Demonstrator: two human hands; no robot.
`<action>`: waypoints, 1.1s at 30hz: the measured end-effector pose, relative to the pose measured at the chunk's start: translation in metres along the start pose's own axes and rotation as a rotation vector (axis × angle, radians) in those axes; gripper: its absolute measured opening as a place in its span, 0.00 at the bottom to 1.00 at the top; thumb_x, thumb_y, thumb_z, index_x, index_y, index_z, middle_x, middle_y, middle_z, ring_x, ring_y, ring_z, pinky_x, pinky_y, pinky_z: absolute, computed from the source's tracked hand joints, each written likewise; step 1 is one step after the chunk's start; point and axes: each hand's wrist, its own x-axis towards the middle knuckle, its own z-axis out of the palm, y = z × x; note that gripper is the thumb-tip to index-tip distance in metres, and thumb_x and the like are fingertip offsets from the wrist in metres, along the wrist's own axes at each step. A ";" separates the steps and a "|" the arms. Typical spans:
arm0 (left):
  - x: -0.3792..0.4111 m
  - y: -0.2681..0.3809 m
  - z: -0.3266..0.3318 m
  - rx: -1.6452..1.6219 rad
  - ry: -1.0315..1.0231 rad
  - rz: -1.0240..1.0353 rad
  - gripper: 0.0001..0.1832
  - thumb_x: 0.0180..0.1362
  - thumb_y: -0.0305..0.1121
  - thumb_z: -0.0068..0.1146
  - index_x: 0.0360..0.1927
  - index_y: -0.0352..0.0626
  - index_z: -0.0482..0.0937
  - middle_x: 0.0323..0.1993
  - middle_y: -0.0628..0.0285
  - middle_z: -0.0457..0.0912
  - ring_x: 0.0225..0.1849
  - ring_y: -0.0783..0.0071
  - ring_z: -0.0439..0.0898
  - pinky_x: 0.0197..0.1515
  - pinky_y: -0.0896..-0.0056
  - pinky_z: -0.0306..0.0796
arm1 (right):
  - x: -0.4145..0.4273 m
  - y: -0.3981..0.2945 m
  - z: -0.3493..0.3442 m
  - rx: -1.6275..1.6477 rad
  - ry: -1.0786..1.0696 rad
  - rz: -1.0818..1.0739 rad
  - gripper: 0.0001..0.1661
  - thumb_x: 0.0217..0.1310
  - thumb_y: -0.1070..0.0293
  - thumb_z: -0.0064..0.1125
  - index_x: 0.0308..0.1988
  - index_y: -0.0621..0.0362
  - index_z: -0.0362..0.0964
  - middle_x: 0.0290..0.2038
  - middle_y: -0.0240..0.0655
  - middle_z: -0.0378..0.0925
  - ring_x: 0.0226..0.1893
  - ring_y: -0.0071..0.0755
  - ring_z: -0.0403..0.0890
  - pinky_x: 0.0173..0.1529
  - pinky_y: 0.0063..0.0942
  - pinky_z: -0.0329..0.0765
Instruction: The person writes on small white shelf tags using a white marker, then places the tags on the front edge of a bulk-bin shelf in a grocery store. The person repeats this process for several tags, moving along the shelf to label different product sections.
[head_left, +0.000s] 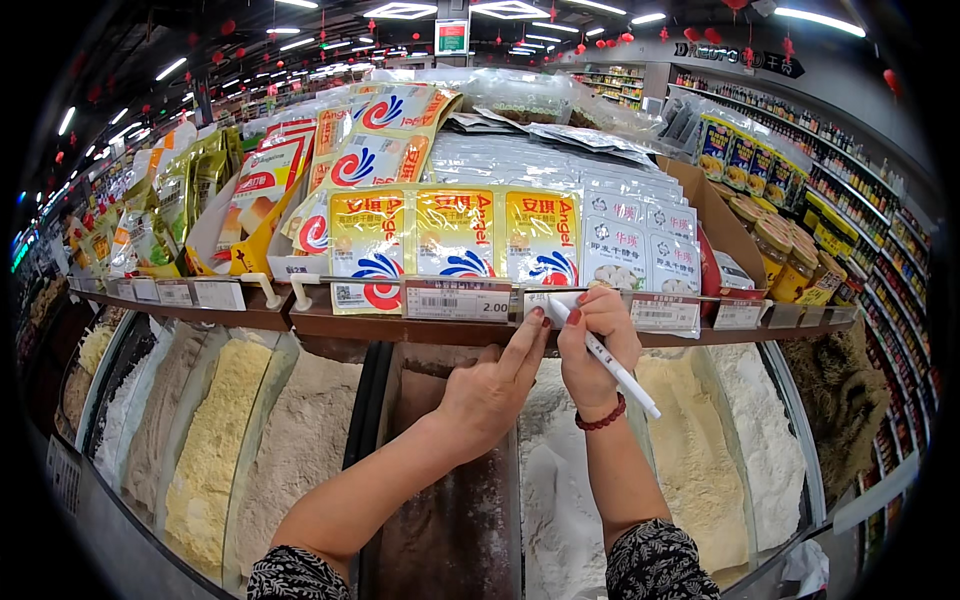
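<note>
My right hand (598, 341), with a dark red bead bracelet at the wrist, grips a slim white pen (621, 373). The pen slants across the shelf's front edge, its writing end up at a small white label (537, 298) that bears some handwriting. My left hand (491, 394) holds nothing; its extended fingertips rest at the lower edge of that label. A printed price tag (457, 301) with a barcode sits just left of the label, and another price tag (663, 313) sits to the right. Above them hang yellow and white Angel yeast sachets (454, 232) and silver-white yeast sachets (637, 240).
Under the brown shelf (420, 330) are bins of yellow flour (217, 450), brownish flour (300, 427) and white flour (559, 495), split by clear dividers. Jars (791, 262) stand at the shelf's right end; boxed baking packets (262, 187) stand left.
</note>
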 end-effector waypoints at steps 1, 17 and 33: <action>0.000 0.000 0.000 -0.002 0.002 0.003 0.36 0.44 0.34 0.63 0.59 0.39 0.66 0.62 0.61 0.60 0.37 0.71 0.79 0.30 0.72 0.77 | -0.001 0.001 -0.001 -0.002 0.002 0.001 0.12 0.48 0.83 0.58 0.26 0.60 0.62 0.23 0.38 0.69 0.25 0.37 0.72 0.31 0.29 0.73; 0.000 -0.002 -0.001 -0.104 0.000 0.033 0.34 0.45 0.23 0.51 0.61 0.34 0.63 0.66 0.55 0.54 0.32 0.67 0.76 0.26 0.71 0.77 | 0.001 -0.001 -0.001 -0.010 0.002 -0.004 0.12 0.48 0.83 0.58 0.26 0.60 0.62 0.23 0.39 0.69 0.25 0.37 0.72 0.32 0.30 0.73; 0.000 -0.001 -0.002 -0.063 0.003 0.031 0.35 0.45 0.27 0.55 0.61 0.35 0.64 0.64 0.57 0.58 0.33 0.69 0.77 0.27 0.72 0.76 | 0.000 -0.002 -0.001 -0.003 0.007 0.010 0.12 0.48 0.82 0.58 0.26 0.60 0.61 0.22 0.38 0.68 0.25 0.38 0.72 0.33 0.31 0.73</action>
